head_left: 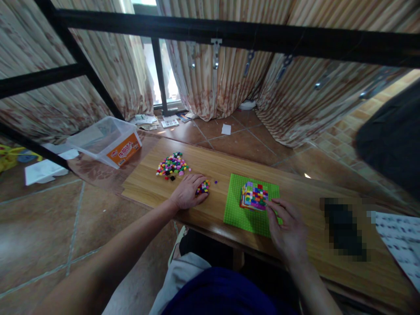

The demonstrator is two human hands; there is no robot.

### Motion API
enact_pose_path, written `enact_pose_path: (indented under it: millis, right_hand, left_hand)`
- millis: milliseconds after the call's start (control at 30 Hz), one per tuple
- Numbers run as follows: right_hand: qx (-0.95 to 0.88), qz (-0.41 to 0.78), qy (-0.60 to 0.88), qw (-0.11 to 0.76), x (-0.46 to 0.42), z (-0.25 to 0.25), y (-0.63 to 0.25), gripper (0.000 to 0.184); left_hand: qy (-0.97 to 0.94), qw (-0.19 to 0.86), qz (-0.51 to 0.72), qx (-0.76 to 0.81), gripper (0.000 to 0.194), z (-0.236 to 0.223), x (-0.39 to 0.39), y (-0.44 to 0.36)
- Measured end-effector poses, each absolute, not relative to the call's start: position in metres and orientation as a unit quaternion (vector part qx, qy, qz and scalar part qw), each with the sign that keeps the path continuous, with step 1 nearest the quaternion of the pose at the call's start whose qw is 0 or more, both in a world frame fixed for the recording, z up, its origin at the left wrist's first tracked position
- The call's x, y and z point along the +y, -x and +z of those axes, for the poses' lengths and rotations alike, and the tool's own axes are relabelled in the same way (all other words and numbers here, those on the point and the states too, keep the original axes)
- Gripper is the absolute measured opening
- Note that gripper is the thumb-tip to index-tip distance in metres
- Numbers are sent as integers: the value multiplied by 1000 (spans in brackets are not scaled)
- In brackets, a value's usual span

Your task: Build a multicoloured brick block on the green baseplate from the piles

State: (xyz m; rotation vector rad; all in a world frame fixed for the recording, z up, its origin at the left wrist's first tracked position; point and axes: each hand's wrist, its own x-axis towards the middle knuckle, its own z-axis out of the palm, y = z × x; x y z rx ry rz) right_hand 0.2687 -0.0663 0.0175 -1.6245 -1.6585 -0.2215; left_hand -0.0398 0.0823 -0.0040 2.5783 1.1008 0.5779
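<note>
A block of many-coloured toy building bricks [254, 195] stands on a green baseplate [234, 210] on the wooden bench. At the block's right edge is my right hand [287, 225], its thumb and forefinger brought together; whatever sits between them is too small to make out. My left hand [188, 192] rests on the wood with thumb and fingers apart, curved around the left side of a small heap of loose bricks [204, 187]. Beyond that hand lies a larger pile of loose bricks [173, 165]. One purple brick [215, 181] lies by itself between the small heap and the baseplate.
A clear plastic bin [98, 142] with an orange label stands on the floor at the left. To the right on the bench [315, 258] are a dark blurred-out object [344, 229] and a printed sheet [402, 240]. A black metal bar [210, 28] crosses above.
</note>
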Motion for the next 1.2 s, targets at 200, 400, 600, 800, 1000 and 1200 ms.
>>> enact_pose_path:
  millis: [200, 400, 600, 800, 1000, 1200]
  right_hand:
    - [-678, -101, 629, 367, -68, 12, -264, 22]
    - [-681, -107, 622, 371, -69, 6, -264, 21]
    - [-676, -125, 602, 406, -63, 1, -264, 19]
    - [-678, -125, 605, 399, -64, -1, -262, 20]
    - [-676, -119, 607, 401, -66, -1, -264, 20]
    - [-635, -115, 617, 450, -82, 9, -252, 29]
  left_hand:
    - [-893, 137, 198, 381, 53, -7, 83, 40]
    - [-895, 134, 195, 378, 54, -6, 83, 40]
    - [-896, 135, 194, 376, 54, -5, 81, 41]
    - [-895, 135, 197, 376, 55, -6, 82, 41]
    - [-894, 131, 197, 381, 54, -7, 82, 40]
    - [-897, 126, 196, 376, 55, -7, 83, 40]
